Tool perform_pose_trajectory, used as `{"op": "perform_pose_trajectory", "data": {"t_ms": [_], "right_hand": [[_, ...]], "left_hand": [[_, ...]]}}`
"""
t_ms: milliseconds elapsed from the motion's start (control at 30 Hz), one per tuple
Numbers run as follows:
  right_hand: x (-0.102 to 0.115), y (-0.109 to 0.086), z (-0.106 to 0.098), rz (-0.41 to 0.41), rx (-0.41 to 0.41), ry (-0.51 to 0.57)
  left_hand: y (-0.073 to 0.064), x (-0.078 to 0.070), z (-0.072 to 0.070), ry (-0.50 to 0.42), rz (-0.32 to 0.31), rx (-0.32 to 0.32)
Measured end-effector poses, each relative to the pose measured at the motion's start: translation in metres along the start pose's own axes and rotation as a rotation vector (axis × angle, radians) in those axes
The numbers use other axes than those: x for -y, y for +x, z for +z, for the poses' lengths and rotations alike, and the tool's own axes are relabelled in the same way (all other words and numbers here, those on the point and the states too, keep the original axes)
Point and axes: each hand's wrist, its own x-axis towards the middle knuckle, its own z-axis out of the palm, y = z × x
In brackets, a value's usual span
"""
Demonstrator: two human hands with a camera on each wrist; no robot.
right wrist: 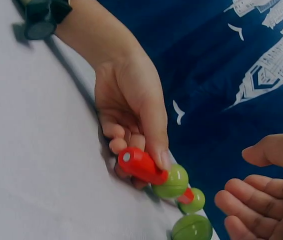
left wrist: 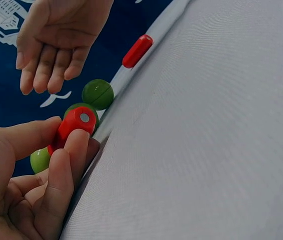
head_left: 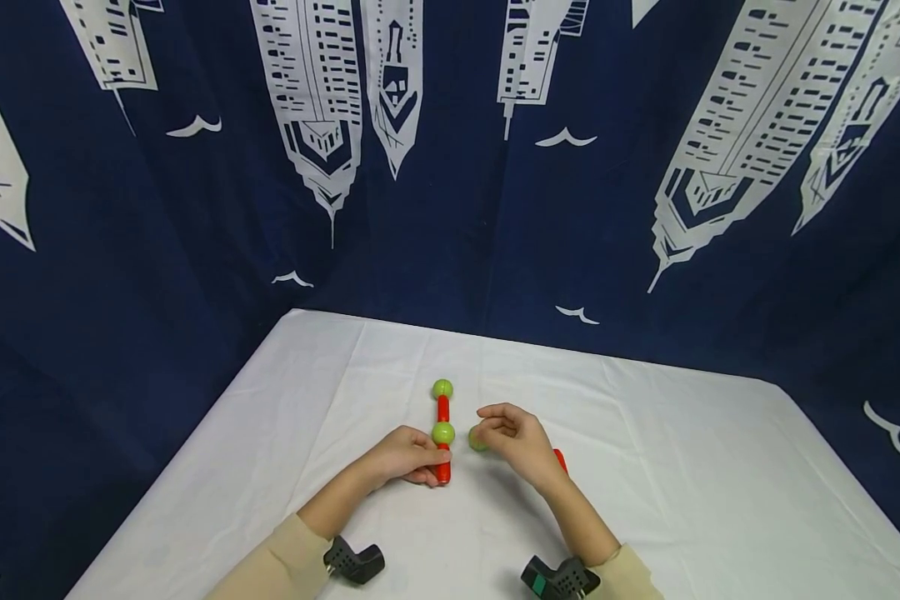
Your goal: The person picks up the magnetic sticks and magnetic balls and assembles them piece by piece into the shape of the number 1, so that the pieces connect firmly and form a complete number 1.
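My left hand (head_left: 408, 457) pinches the nearer red rod (head_left: 443, 473) of a straight chain between thumb and fingers. Beyond that rod come a green ball (head_left: 443, 432), a second red rod (head_left: 443, 408) and a far green ball (head_left: 442, 388). A small grey disc (left wrist: 84, 117) shows on the held rod's free end in the left wrist view. My right hand (head_left: 516, 439) hovers just right of the chain with relaxed, slightly bent fingers and holds nothing. Beside its fingers, a separate green ball (right wrist: 192, 229) with a seam line lies on the cloth.
Another red rod (head_left: 560, 459) lies on the white tablecloth (head_left: 690, 483), partly behind my right wrist. A dark blue curtain (head_left: 450, 250) with white building prints hangs behind the table's far edge. Black wrist cameras (head_left: 356, 561) sit near both sleeves.
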Motion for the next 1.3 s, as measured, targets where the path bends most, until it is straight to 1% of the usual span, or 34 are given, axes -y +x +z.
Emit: {"op": "perform_pose_trajectory", "data": {"t_ms": [67,167,233,400,500,567,667,833,1033,1300], "right_hand": [[-0.002,0.001,0.0,-0.022,-0.024,-0.012],[-0.007,0.003,0.0,-0.072,-0.044,-0.064],[-0.011,0.004,0.0,-0.113,-0.05,-0.131],[-0.019,0.007,-0.001,-0.2,-0.049,-0.339],[-0.024,0.009,-0.003,-0.23,-0.041,-0.445],[-0.026,0.009,-0.004,-0.24,-0.033,-0.489],[-0.028,0.011,-0.003,-0.241,-0.032,-0.517],[-0.032,0.013,-0.003,-0.256,-0.057,-0.542],[-0.036,0.017,0.0,-0.273,-0.08,-0.614],[-0.041,0.018,0.005,-0.267,-0.066,-0.675]], "left_hand": [[0.0,0.0,0.0,0.002,0.0,-0.003],[0.0,-0.001,0.0,0.002,0.005,0.0],[-0.001,-0.001,0.0,0.002,0.006,0.002],[0.0,-0.002,-0.001,-0.002,0.011,0.002],[0.0,-0.002,-0.001,-0.009,0.01,-0.002],[0.0,-0.002,-0.001,-0.009,0.006,-0.004],[-0.001,-0.002,0.0,-0.002,0.002,-0.007],[-0.002,-0.004,0.0,0.003,0.011,-0.005],[-0.004,-0.003,0.0,0.004,0.01,-0.002],[-0.004,-0.001,0.001,0.002,0.016,-0.005]]}}
